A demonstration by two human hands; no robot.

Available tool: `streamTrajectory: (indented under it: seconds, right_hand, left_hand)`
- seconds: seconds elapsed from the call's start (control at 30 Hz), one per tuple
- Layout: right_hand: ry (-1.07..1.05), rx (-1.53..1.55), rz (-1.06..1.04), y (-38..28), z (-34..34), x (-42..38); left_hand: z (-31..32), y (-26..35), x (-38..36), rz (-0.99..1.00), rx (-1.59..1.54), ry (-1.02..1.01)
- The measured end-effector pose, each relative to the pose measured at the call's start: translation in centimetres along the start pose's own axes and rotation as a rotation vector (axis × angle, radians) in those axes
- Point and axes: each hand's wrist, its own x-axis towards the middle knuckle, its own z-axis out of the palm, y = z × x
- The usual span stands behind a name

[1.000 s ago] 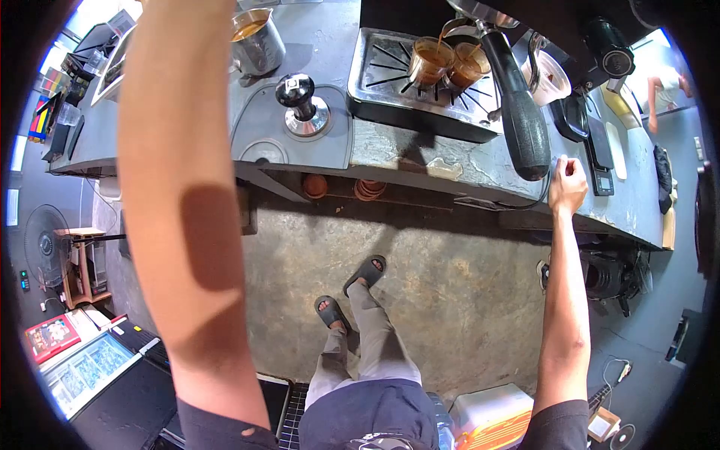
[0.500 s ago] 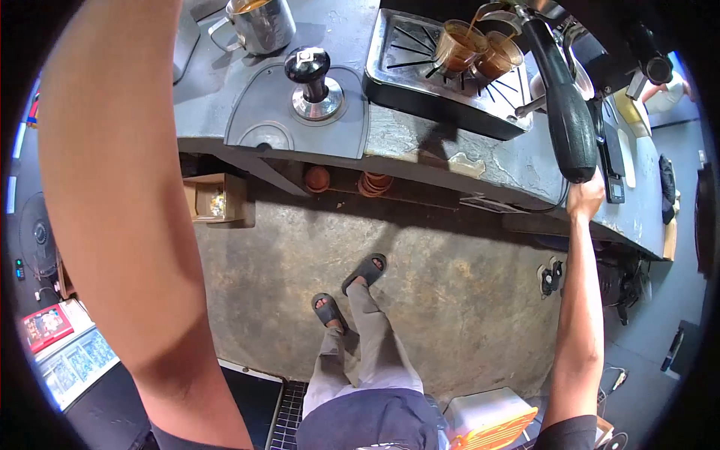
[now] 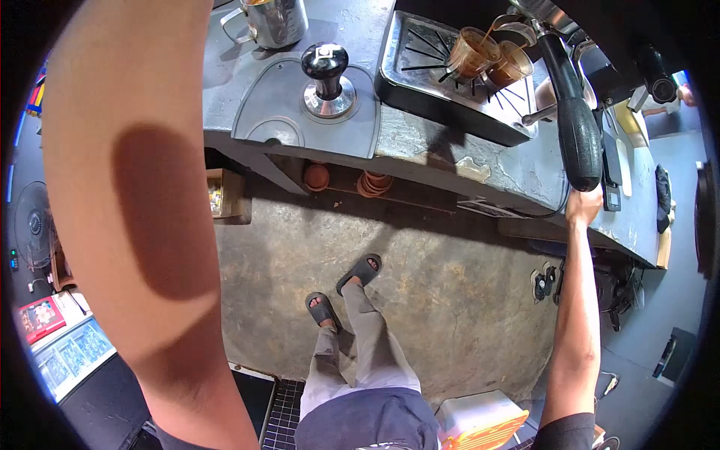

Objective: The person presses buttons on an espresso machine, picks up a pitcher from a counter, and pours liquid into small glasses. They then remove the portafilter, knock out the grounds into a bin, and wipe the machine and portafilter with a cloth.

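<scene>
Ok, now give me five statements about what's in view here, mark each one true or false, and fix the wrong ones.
1. Two clear cups stand on the drip tray. True.
2. The tamper lies on its side. False: it stands upright on the grey mat.
3. The portafilter handle hides part of the right hand. True.
4. The left hand shows clearly. False: it is out of view; only the left arm shows.
5. The person's feet are bare. False: they wear dark sandals.
</scene>
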Motion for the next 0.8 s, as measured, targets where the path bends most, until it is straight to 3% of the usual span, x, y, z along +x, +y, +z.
streamTrajectory:
  seconds: [0.8]
  right_hand:
    - [0.006, -0.030, -0.036, 0.87, 0.30, 0.10]
  left_hand:
    - [-0.27, -0.30, 0.37, -0.001, 0.004, -0.003]
